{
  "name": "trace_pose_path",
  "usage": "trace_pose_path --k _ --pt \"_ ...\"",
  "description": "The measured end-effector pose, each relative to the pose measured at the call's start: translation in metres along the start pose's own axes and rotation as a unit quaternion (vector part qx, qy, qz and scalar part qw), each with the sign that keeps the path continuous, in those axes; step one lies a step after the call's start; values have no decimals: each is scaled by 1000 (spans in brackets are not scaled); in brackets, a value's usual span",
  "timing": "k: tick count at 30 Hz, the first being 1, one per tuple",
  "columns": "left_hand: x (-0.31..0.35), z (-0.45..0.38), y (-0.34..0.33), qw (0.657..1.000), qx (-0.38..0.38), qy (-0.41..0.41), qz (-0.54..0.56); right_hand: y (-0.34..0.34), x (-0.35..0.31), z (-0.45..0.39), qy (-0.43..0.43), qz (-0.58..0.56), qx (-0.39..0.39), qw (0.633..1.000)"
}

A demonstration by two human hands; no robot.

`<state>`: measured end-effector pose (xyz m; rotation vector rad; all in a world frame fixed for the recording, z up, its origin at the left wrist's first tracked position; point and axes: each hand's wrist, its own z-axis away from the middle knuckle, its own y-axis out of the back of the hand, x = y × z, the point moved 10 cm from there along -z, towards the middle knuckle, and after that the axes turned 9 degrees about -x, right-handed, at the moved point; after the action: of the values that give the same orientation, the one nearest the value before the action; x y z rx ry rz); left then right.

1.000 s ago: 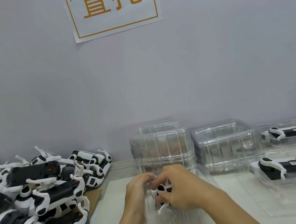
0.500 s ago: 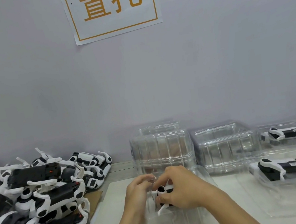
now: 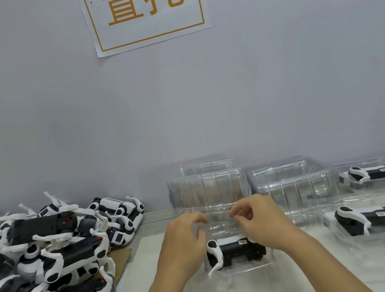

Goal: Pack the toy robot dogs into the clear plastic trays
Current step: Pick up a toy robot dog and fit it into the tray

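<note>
A black-and-white toy robot dog [image 3: 237,251] lies on its side in a clear plastic tray [image 3: 244,285] in front of me. My left hand [image 3: 183,244] and my right hand [image 3: 263,225] hover just above and behind the dog, fingers curled, their tips apart from each other. The fingertips sit against the front of a stack of empty clear trays [image 3: 208,191]. Whether they pinch any clear plastic is not visible. Neither hand touches the dog.
A pile of loose robot dogs [image 3: 61,260] lies on cardboard at the left. A second stack of empty trays [image 3: 291,181] stands right of the first. Two packed dogs in trays [image 3: 372,219] [image 3: 375,172] lie at the right. A wall with a sign closes the back.
Both hands have let go of the dog and risen toward the tray stack. The dog now lies uncovered in its tray.
</note>
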<state>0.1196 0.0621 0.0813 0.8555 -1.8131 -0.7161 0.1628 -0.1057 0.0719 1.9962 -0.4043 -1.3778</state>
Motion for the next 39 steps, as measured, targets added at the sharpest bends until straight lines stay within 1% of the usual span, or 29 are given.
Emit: trace_pose_path --k 2,5,7,9,12,17,19,26,31,34,39 --pt "17 -2 -4 999 -23 -26 0 1 3 0 -1 8 7 1000" --pt "37 -1 -31 992 -122 -37 -12 0 2 -1 12 -11 13 1000" --pt "37 4 -54 978 -191 -17 -80 3 2 -1 13 -25 22 999" --pt "34 8 -66 962 -226 -8 -154 5 4 0 10 -37 30 999" --pt "31 9 -68 957 -238 -4 -165 6 4 1 6 -52 34 998" --pt "30 10 -66 957 -267 6 -110 7 5 2 2 -64 36 997" --pt "31 11 -65 956 -276 9 -105 7 4 2 5 -65 37 997" --pt "47 22 -75 946 -294 27 -132 8 6 1 5 -69 33 997" --pt "56 27 -92 935 -291 24 -201 10 12 2 -9 -126 26 992" --pt "58 27 -94 931 -298 20 -209 15 16 4 -14 -174 31 984" --pt "62 30 -100 927 -307 30 -212 16 16 5 -14 -175 25 984"
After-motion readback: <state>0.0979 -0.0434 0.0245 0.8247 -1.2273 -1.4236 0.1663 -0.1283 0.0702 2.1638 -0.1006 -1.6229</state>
